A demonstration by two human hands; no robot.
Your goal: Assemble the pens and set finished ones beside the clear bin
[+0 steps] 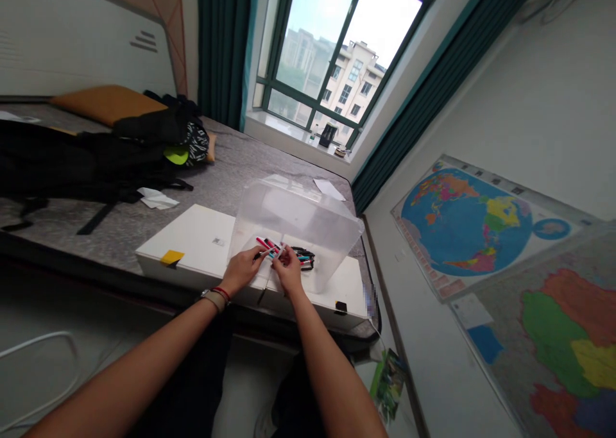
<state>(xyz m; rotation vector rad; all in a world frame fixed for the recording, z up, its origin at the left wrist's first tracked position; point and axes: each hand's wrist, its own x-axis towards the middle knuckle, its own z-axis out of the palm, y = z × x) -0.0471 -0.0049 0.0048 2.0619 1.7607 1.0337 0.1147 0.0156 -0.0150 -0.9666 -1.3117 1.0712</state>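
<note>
Pinched narrow, left hand (244,265) and right hand (289,269) seem to hold slim, pale, pen-like sticks (280,251), likely light, stiff, slippery; best gripped mid-length.

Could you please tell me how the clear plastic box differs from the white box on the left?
The clear plastic box is see-through, while the white box is opaque. The clear plastic box stands on top, whereas the white box lies partly beneath it. The white box has a yellow patch at its edge; the clear plastic box shows none. Both are box-shaped.
</note>
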